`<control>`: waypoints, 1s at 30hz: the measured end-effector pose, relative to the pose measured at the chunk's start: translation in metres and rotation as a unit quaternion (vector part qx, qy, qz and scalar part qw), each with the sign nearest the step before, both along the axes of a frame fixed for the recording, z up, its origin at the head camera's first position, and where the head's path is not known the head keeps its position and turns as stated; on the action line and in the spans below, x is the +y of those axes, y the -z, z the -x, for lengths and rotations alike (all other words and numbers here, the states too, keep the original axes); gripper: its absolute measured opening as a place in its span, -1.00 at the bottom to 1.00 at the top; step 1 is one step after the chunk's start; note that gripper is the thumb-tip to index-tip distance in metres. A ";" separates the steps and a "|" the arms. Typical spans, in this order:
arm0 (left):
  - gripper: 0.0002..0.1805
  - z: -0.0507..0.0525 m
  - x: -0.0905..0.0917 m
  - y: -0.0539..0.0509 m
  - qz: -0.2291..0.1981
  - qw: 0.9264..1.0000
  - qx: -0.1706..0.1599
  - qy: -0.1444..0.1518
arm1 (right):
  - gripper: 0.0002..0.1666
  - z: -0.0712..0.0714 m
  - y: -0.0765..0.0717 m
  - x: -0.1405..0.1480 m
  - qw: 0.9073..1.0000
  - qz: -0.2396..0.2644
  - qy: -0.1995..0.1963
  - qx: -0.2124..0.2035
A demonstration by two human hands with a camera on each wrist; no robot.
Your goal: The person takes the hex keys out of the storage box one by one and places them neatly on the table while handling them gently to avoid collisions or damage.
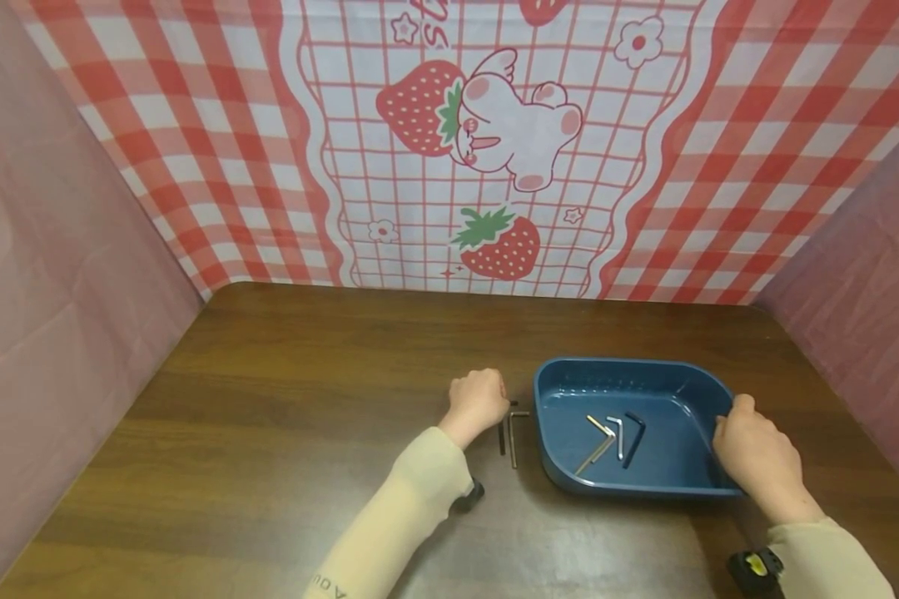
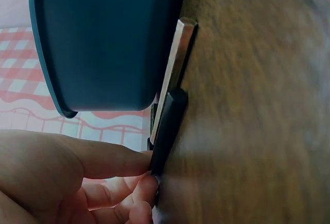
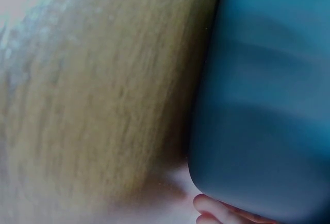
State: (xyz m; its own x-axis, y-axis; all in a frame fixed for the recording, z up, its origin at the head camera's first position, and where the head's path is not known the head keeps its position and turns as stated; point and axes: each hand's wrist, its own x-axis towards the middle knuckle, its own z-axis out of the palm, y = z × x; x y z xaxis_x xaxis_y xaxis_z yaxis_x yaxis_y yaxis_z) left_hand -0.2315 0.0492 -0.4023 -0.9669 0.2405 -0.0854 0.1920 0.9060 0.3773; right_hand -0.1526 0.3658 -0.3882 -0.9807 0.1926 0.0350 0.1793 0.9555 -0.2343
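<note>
at the right end of the blue tray [image 1: 689, 424], the right hand [image 1: 760, 449] grips the wall — a tug there could jolt the loose hex keys [image 1: 620, 441] inside. just left of it on the table [image 1: 270, 416] lie a bronze key [image 1: 513, 441] and a black key [image 1: 502, 438], close together; the left hand [image 1: 475, 406] pinches the black one's far end — a hasty lift could drop it or knock its neighbour.
</note>
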 end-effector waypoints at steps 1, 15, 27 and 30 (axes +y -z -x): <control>-0.73 0.000 0.000 0.000 0.000 1.000 -0.001 -0.001 | -0.66 0.000 0.000 0.000 1.000 0.000 0.000 -0.001; -0.64 0.002 -0.002 -0.005 0.000 1.000 -0.022 0.013 | -0.66 0.000 -0.002 0.000 1.000 0.005 -0.001 -0.008; -0.52 0.002 -0.004 -0.007 0.006 1.000 -0.020 0.014 | -0.65 -0.001 -0.003 0.000 1.000 0.004 -0.011 -0.011; -0.51 0.000 -0.004 -0.010 -0.003 1.000 -0.021 0.012 | -0.64 -0.001 -0.004 0.000 1.000 0.003 -0.007 -0.017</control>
State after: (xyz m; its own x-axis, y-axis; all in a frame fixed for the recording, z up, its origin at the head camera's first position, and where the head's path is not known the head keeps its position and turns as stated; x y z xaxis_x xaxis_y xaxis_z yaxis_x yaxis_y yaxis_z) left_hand -0.2315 0.0453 -0.3926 -0.9563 0.2647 -0.1245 0.1982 0.8993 0.3900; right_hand -0.1518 0.3653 -0.3844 -0.9839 0.1789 0.0011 0.1736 0.9564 -0.2350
